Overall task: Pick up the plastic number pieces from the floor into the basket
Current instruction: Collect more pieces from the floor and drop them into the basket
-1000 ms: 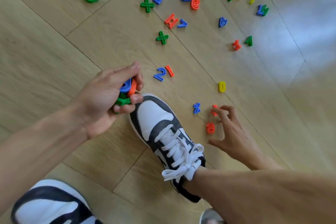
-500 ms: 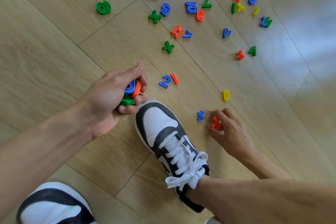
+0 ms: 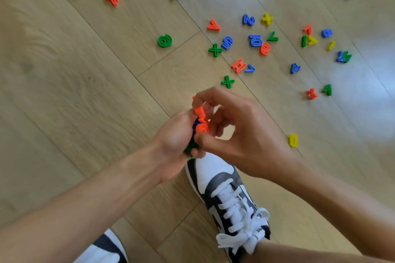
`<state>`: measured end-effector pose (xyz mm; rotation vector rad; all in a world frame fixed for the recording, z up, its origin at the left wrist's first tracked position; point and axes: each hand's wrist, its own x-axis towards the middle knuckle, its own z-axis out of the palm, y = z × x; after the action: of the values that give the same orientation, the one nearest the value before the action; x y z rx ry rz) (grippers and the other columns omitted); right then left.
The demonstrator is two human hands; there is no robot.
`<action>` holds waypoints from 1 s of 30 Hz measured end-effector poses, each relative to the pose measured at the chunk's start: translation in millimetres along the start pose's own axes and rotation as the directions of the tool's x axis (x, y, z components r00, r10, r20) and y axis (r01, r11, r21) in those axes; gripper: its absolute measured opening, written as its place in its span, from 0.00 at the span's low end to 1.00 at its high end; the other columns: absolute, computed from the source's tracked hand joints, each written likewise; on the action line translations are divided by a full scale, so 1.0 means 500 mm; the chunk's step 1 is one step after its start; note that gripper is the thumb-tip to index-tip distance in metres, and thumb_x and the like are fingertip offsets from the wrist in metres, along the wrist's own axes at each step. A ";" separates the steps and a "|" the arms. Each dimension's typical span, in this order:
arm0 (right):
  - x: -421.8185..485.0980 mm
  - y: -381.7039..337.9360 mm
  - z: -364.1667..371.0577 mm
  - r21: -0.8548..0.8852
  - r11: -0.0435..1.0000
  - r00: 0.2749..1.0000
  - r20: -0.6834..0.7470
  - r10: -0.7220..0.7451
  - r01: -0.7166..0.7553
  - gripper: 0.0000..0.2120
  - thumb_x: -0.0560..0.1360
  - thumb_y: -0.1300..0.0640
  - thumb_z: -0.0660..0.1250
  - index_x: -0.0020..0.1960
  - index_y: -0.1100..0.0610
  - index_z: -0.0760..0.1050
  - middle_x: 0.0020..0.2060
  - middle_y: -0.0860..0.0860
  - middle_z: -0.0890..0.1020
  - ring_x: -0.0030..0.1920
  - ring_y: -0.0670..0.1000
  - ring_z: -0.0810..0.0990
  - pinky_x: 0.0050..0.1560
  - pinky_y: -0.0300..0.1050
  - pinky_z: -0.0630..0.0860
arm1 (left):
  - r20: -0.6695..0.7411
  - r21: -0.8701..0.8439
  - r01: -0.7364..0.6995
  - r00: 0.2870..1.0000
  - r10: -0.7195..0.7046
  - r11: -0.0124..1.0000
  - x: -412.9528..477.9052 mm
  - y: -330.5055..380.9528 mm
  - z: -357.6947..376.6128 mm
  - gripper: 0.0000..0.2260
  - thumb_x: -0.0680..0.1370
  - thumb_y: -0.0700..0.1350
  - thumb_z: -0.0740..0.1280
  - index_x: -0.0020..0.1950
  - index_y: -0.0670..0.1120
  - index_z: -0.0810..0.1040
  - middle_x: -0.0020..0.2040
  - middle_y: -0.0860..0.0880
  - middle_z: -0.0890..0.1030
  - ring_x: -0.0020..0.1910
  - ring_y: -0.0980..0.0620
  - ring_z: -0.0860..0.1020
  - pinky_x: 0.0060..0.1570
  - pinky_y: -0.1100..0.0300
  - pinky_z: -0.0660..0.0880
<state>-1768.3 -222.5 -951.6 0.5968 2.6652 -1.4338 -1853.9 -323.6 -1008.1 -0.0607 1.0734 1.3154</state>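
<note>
Wood floor (image 3: 89,96), scattered number pieces (image 3: 254,40), none contained.

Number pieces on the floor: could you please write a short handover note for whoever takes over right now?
Left hand: shut on a bunch of pieces, orange, blue and green.
Right hand: its fingers pressing orange pieces into that bunch, above the shoe.
Done: a handful gathered; no basket in view.
Left: most pieces, nearest the yellow 0 and a green plus.
</note>
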 end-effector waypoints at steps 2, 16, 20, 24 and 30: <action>0.016 -0.006 0.013 -0.123 0.992 0.999 -0.005 -0.044 0.043 0.14 0.70 0.57 0.76 0.55 0.53 0.79 0.42 0.46 0.78 0.38 0.46 0.77 0.39 0.39 0.74 | -0.026 -0.109 -0.014 1.000 0.011 0.994 -0.010 0.007 -0.020 0.25 0.83 0.56 0.51 0.34 0.51 0.80 0.30 0.51 0.72 0.26 0.57 0.64 0.20 0.64 0.58; 0.362 -0.298 0.229 -0.045 0.818 0.798 0.253 -0.546 0.574 0.17 0.65 0.50 0.79 0.41 0.51 0.70 0.32 0.42 0.73 0.36 0.42 0.73 0.35 0.33 0.67 | -0.644 -0.335 -0.706 0.655 0.395 0.624 -0.221 0.185 -0.294 0.09 0.80 0.49 0.63 0.45 0.45 0.76 0.31 0.52 0.70 0.23 0.59 0.66 0.19 0.67 0.63; 0.471 -0.449 0.359 0.009 0.736 0.685 0.360 -0.634 0.677 0.18 0.67 0.46 0.78 0.43 0.55 0.73 0.39 0.45 0.75 0.36 0.42 0.72 0.36 0.40 0.67 | -0.806 -0.262 -0.855 0.449 0.387 0.448 -0.334 0.253 -0.426 0.08 0.79 0.43 0.65 0.39 0.45 0.75 0.26 0.52 0.70 0.22 0.59 0.66 0.18 0.68 0.63; 0.535 -0.543 0.458 0.030 0.761 0.696 0.380 -0.609 0.649 0.17 0.75 0.43 0.70 0.55 0.54 0.76 0.50 0.48 0.77 0.46 0.48 0.76 0.38 0.40 0.69 | -0.844 -0.261 -0.904 0.383 0.375 0.338 -0.408 0.295 -0.550 0.08 0.78 0.40 0.64 0.38 0.44 0.73 0.27 0.51 0.71 0.24 0.58 0.70 0.18 0.69 0.64; 0.577 -0.466 0.413 0.112 0.907 0.833 0.364 -0.417 0.406 0.18 0.78 0.38 0.62 0.56 0.51 0.74 0.49 0.47 0.80 0.47 0.49 0.82 0.39 0.41 0.73 | -0.944 -0.132 -0.661 0.310 0.109 0.739 -0.438 0.298 -0.694 0.09 0.75 0.47 0.71 0.43 0.43 0.76 0.39 0.45 0.79 0.34 0.50 0.78 0.23 0.65 0.73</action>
<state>-2145.7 -416.7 -950.3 -0.2670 2.5426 -1.4888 -2151.0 -641.8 -977.2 -1.1276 1.6835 2.1281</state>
